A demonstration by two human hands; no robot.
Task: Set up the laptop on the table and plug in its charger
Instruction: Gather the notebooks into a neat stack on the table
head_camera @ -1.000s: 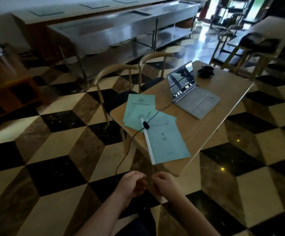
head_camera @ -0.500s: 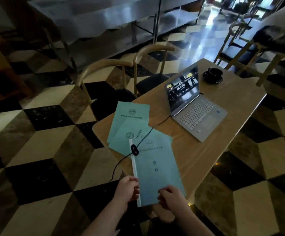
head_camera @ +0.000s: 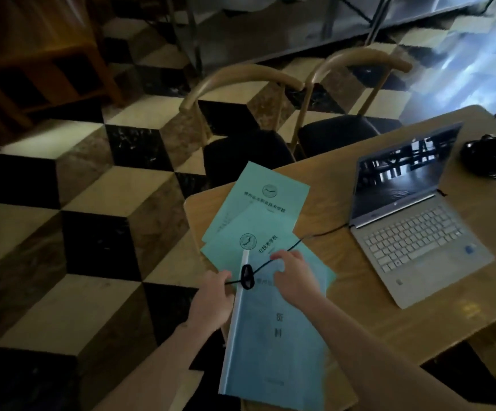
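The laptop point(head_camera: 415, 221) sits open on the counter point(head_camera: 389, 321), right of teal booklets point(head_camera: 270, 336). Its black charger cable point(head_camera: 317, 234) runs from its left edge across them. The left hand point(head_camera: 211, 301) pinches the cable; the right hand point(head_camera: 294, 277) grips it beyond the ferrite bead point(head_camera: 247, 277).

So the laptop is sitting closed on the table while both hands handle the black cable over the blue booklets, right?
Not quite: the laptop is open, its dark screen upright behind the keyboard, as the head view shows. The rest holds: it sits on the table, and the left hand and right hand handle the black cable over the blue booklets.
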